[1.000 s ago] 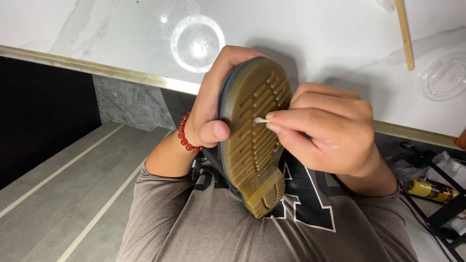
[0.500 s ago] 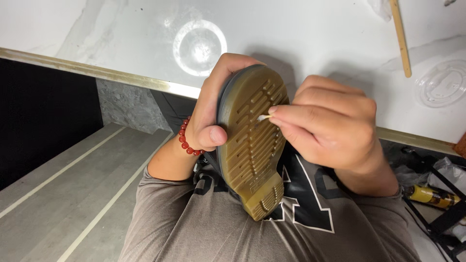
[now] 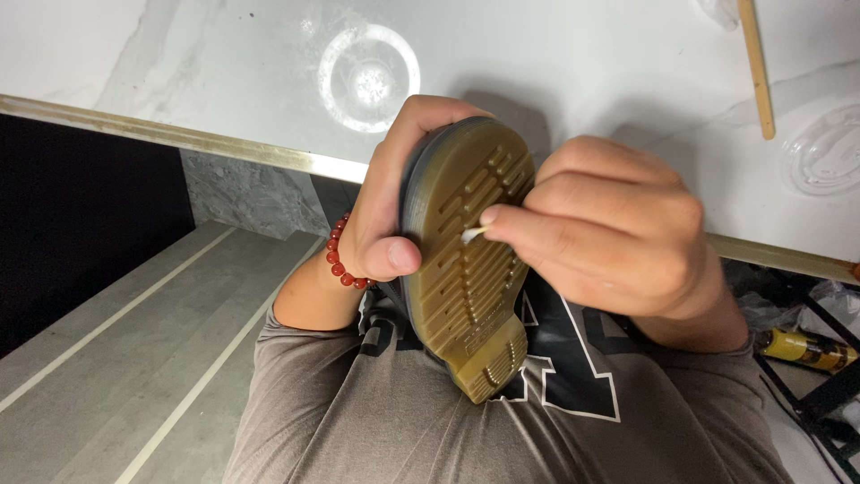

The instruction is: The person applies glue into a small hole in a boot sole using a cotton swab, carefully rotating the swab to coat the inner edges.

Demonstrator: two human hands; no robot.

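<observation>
Holding the shoe [image 3: 466, 269] sole-up, my left hand [image 3: 394, 215] fingers clasp it while my right hand [image 3: 609, 242] fingers pinch a cotton swab [image 3: 471, 234] mid-sole; heel grooves look untouched.

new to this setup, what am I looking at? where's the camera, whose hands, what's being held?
One camera, worn on a person's head, looks down at their own bare hands. No robot. The left hand, with a red bead bracelet on its wrist, grips a shoe turned sole-up. The right hand pinches a cotton swab, tip against the ridged tan sole. Beyond lies a white marble table with a clear round dish and a wooden stick. Below is the person's grey shirt.
</observation>
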